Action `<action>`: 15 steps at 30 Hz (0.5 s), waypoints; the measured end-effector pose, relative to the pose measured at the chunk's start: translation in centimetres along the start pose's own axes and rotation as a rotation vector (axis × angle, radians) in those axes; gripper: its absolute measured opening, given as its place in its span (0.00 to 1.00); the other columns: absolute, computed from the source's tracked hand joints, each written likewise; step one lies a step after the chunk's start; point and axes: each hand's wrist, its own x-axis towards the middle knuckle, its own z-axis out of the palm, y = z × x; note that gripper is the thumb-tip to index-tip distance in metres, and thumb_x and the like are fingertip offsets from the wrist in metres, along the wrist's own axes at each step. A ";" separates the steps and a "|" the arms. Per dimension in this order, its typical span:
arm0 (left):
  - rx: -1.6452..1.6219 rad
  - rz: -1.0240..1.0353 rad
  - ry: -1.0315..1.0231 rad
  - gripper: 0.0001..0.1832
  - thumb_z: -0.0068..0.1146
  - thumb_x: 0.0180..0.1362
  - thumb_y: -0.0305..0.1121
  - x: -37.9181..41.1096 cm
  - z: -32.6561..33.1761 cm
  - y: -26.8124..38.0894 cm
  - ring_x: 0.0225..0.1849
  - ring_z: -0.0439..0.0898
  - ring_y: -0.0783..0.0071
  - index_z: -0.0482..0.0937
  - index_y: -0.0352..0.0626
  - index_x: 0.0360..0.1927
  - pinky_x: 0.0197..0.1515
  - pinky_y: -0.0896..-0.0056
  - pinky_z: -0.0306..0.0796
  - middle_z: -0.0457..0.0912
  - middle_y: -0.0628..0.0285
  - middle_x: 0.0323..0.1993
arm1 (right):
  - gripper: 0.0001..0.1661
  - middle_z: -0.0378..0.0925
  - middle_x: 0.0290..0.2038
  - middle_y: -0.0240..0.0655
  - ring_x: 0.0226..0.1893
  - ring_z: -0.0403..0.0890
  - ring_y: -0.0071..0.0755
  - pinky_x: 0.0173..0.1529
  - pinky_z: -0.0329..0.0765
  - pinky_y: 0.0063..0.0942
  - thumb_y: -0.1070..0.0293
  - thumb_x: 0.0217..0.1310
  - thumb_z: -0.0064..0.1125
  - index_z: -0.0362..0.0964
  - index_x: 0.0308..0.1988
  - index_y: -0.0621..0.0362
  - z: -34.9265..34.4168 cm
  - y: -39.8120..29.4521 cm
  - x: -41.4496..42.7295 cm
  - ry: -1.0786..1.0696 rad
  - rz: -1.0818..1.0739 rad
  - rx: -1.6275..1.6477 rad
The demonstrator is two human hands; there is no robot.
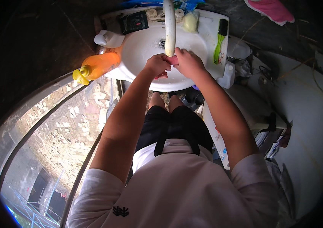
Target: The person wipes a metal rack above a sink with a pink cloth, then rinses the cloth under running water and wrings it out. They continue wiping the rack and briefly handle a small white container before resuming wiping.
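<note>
Both my hands are over the front of a white washbasin (138, 51), just below the tip of the white spout (170, 31). Between them is a small pinkish-red item (172, 60), perhaps a wet cloth. My left hand (158, 66) curls around its left end, and a bit of red shows below those fingers. At the other end, my right hand (188, 62) grips it with the fingers bent over the top. The hands hide most of the item. Behind the spout, the metal drain (162, 43) is partly visible.
Along the left rim are an orange bottle (101, 65) with a yellow cap, a white bottle (109, 38) and a black packet (134, 22). A clear bag (190, 22) sits behind the bowl. A green-handled brush (219, 42) lies right, above a white jug (228, 75). A window (73, 114) is left.
</note>
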 end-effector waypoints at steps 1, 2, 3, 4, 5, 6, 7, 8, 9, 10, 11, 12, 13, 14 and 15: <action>-0.145 -0.021 -0.125 0.07 0.68 0.58 0.30 0.4 -0.6 -0.7 0.28 0.86 0.72 0.85 0.48 0.41 0.29 0.71 0.80 0.86 0.65 0.27 | 0.24 0.78 0.51 0.41 0.49 0.83 0.51 0.54 0.84 0.43 0.67 0.61 0.67 0.74 0.57 0.57 0.5 0.3 -0.3 0.144 -0.103 -0.028; -0.291 -0.041 -0.249 0.08 0.69 0.57 0.30 1.1 -1.4 -1.7 0.27 0.84 0.76 0.85 0.48 0.41 0.28 0.75 0.79 0.85 0.66 0.27 | 0.25 0.75 0.55 0.41 0.51 0.81 0.51 0.56 0.84 0.43 0.68 0.61 0.65 0.73 0.58 0.57 1.4 0.6 -0.6 0.288 -0.207 -0.056; -0.437 -0.060 -0.376 0.09 0.70 0.56 0.30 0.9 -1.8 -1.8 0.25 0.83 0.79 0.86 0.47 0.41 0.27 0.78 0.78 0.85 0.67 0.27 | 0.26 0.73 0.59 0.41 0.54 0.80 0.51 0.57 0.83 0.43 0.69 0.62 0.63 0.72 0.60 0.57 1.5 0.5 -0.8 0.430 -0.310 -0.084; -0.440 -0.167 -0.399 0.08 0.70 0.57 0.30 0.8 -1.8 -1.8 0.21 0.78 0.81 0.86 0.50 0.41 0.24 0.81 0.72 0.84 0.68 0.26 | 0.28 0.68 0.63 0.42 0.57 0.77 0.50 0.59 0.82 0.42 0.72 0.59 0.63 0.73 0.60 0.57 1.6 0.4 -1.1 0.491 -0.361 -0.146; -0.441 -0.220 -0.460 0.09 0.70 0.57 0.30 0.7 -1.9 -2.0 0.21 0.77 0.81 0.86 0.51 0.41 0.23 0.82 0.71 0.84 0.69 0.26 | 0.29 0.68 0.62 0.43 0.56 0.77 0.50 0.59 0.82 0.41 0.72 0.59 0.63 0.73 0.61 0.57 1.7 0.1 -1.2 0.506 -0.364 -0.145; -0.438 -0.271 -0.523 0.09 0.70 0.57 0.30 0.2 -2.0 -1.7 0.21 0.76 0.81 0.86 0.51 0.42 0.23 0.82 0.69 0.84 0.69 0.26 | 0.30 0.68 0.62 0.43 0.56 0.77 0.50 0.59 0.81 0.41 0.72 0.59 0.63 0.72 0.62 0.57 1.8 -0.1 -1.2 0.523 -0.365 -0.146; -0.435 -0.323 -0.585 0.09 0.70 0.58 0.30 -0.4 -2.1 -1.5 0.21 0.76 0.82 0.86 0.52 0.42 0.22 0.82 0.67 0.84 0.69 0.25 | 0.31 0.68 0.61 0.43 0.56 0.77 0.50 0.59 0.81 0.41 0.72 0.59 0.63 0.72 0.64 0.57 1.9 -0.3 -1.2 0.540 -0.366 -0.147; -0.474 -0.277 -0.650 0.08 0.71 0.58 0.33 -1.1 -2.0 -1.5 0.21 0.74 0.83 0.86 0.51 0.40 0.21 0.83 0.62 0.83 0.68 0.27 | 0.25 0.71 0.60 0.44 0.54 0.79 0.51 0.53 0.84 0.43 0.73 0.58 0.63 0.74 0.57 0.58 2.0 -0.5 -1.1 0.488 -0.321 -0.100; -0.487 -0.243 -0.650 0.07 0.72 0.58 0.34 -1.3 -1.9 -1.6 0.22 0.74 0.83 0.85 0.51 0.39 0.21 0.83 0.62 0.83 0.68 0.27 | 0.22 0.72 0.58 0.44 0.52 0.81 0.52 0.50 0.85 0.44 0.73 0.58 0.63 0.73 0.54 0.58 2.1 -0.4 -0.9 0.398 -0.275 -0.106; -0.499 -0.209 -0.649 0.08 0.72 0.58 0.35 -1.5 -1.4 -1.6 0.22 0.74 0.84 0.84 0.51 0.38 0.21 0.83 0.61 0.82 0.68 0.27 | 0.19 0.74 0.56 0.45 0.49 0.83 0.53 0.47 0.86 0.45 0.72 0.58 0.64 0.73 0.50 0.57 2.0 -0.2 -0.7 0.307 -0.229 -0.112; -0.510 -0.176 -0.649 0.08 0.73 0.58 0.36 -1.5 -1.1 -1.5 0.22 0.74 0.84 0.84 0.50 0.37 0.21 0.84 0.61 0.82 0.68 0.27 | 0.17 0.76 0.55 0.45 0.47 0.84 0.55 0.44 0.86 0.47 0.72 0.57 0.65 0.73 0.47 0.57 1.9 0.2 -0.4 0.216 -0.181 -0.117; -0.465 -0.121 -0.605 0.10 0.74 0.58 0.37 -1.6 -0.9 -1.4 0.22 0.73 0.83 0.82 0.48 0.35 0.21 0.81 0.60 0.79 0.68 0.27 | 0.14 0.83 0.45 0.47 0.40 0.88 0.58 0.40 0.87 0.51 0.70 0.56 0.67 0.71 0.42 0.58 1.0 0.3 -0.4 0.190 -0.200 -0.102; -0.359 -0.092 -0.551 0.10 0.73 0.57 0.37 -1.4 -0.8 -1.4 0.22 0.73 0.83 0.82 0.47 0.35 0.21 0.80 0.60 0.78 0.69 0.26 | 0.17 0.84 0.43 0.48 0.40 0.88 0.58 0.42 0.86 0.51 0.69 0.56 0.67 0.72 0.45 0.59 0.4 0.0 -0.1 0.069 -0.147 -0.099; -0.253 -0.064 -0.495 0.10 0.73 0.57 0.37 -1.0 -0.9 -1.2 0.22 0.72 0.82 0.83 0.46 0.34 0.21 0.78 0.61 0.77 0.70 0.25 | 0.20 0.85 0.41 0.49 0.40 0.89 0.59 0.45 0.86 0.52 0.68 0.57 0.68 0.72 0.48 0.60 -0.3 -0.1 0.1 -0.053 -0.093 -0.095; -0.145 -0.038 -0.444 0.10 0.73 0.57 0.37 -0.9 -0.9 -0.7 0.21 0.72 0.82 0.83 0.45 0.34 0.21 0.77 0.61 0.76 0.70 0.24 | 0.23 0.86 0.39 0.51 0.40 0.89 0.59 0.47 0.85 0.52 0.67 0.57 0.68 0.73 0.51 0.62 -0.7 -0.3 0.0 -0.175 -0.033 -0.092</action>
